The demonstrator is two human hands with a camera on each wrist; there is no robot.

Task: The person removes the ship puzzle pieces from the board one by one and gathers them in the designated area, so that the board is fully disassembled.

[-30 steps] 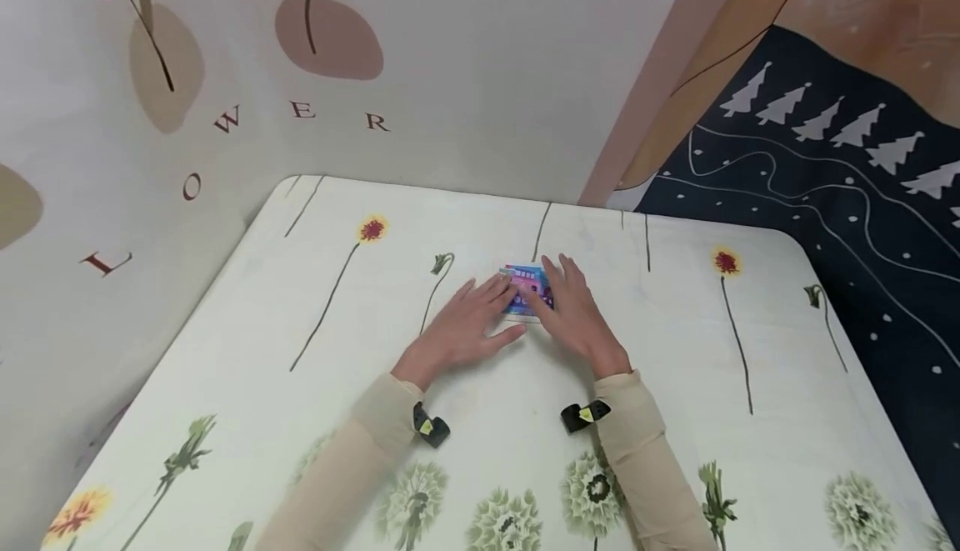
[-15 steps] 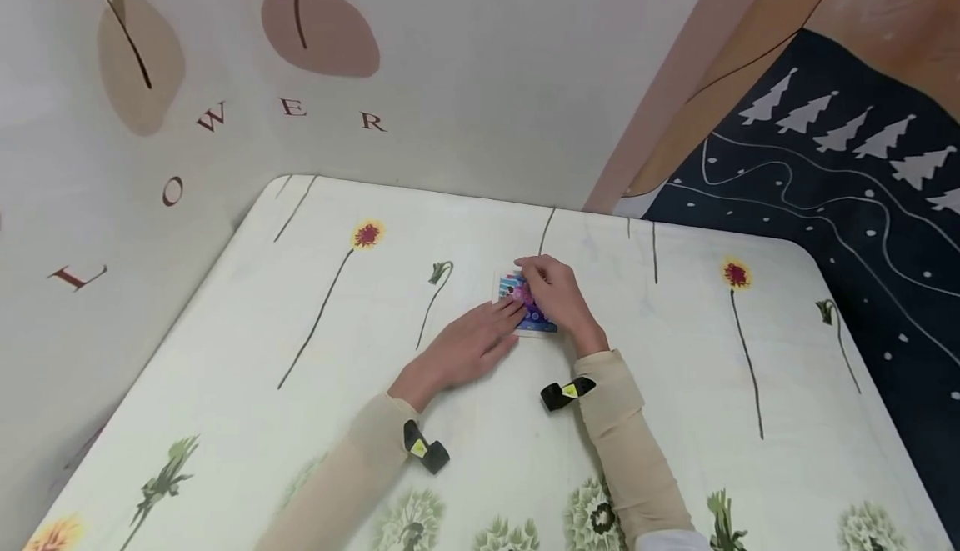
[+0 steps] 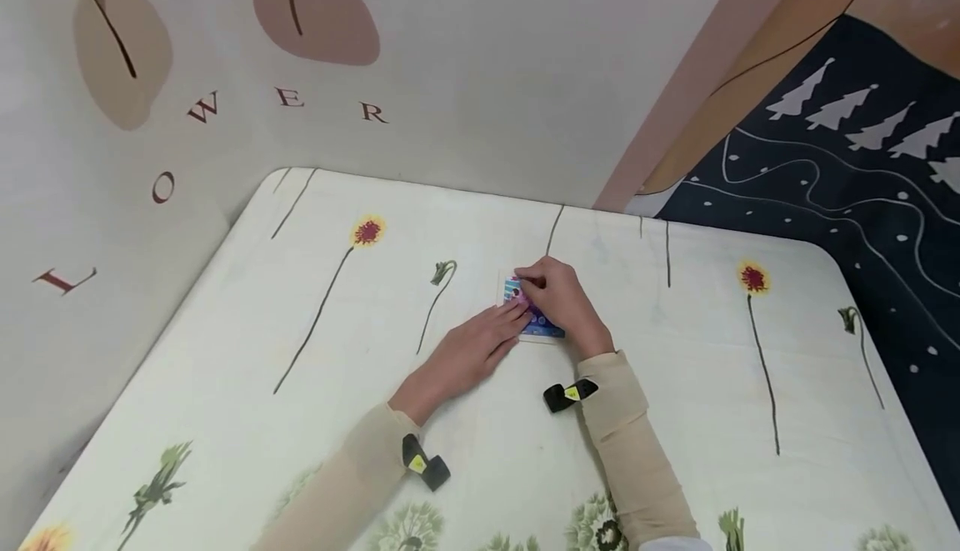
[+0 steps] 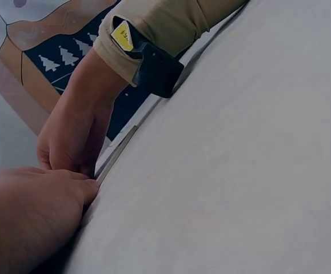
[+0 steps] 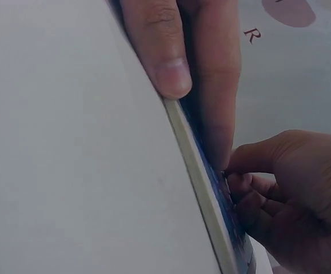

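A small flat board (image 3: 546,329) with a pink, purple and blue printed picture and a pale border lies on the table. My left hand (image 3: 476,347) rests on its left part with straight fingers. In the right wrist view, the left thumb (image 5: 171,77) sits at the board's thick cream edge (image 5: 191,154). My right hand (image 3: 566,297) is over the board's upper right. Its thumb and curled fingers come together close on the printed face; I cannot tell if something is between the right fingertips. Both hands hide much of the picture.
The white table cloth (image 3: 360,326) has printed flowers and stems. Behind it stands a pale wall (image 3: 480,76) with letters, and a dark printed panel with white trees (image 3: 862,142) is at the right. Both forearms wear beige sleeves and a black wrist camera (image 3: 426,462).
My right hand has gone from lying with extended fingers by the board to curled fingers over its upper right. The left hand stays on the board, and the head view has shifted slightly.
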